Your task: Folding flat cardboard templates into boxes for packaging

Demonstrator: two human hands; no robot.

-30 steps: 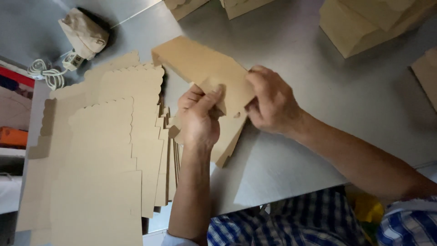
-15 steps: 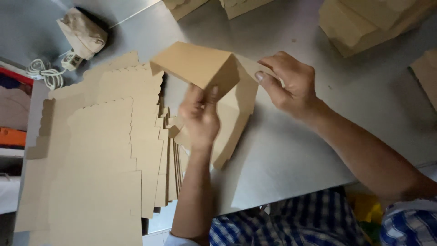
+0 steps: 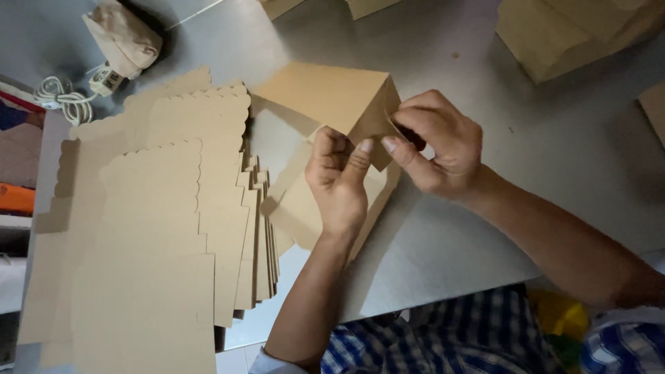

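Note:
A brown cardboard box blank, partly folded into a box shape, stands on the grey metal table. My left hand pinches one of its flaps from below, thumb up against the cardboard. My right hand grips the box's near right corner, fingers curled over the edge. Both hands meet at that corner. Part of the blank lies flat under my left wrist.
A thick stack of flat scalloped-edge cardboard blanks covers the table's left side. Folded brown boxes sit at the far right and top edge. A coiled white cable and a beige cloth bundle lie at the far left.
The blank has been raised from nearly flat into a box shape. My right hand moved from the flap's centre to the box's right corner; my left hand shifted up to meet it.

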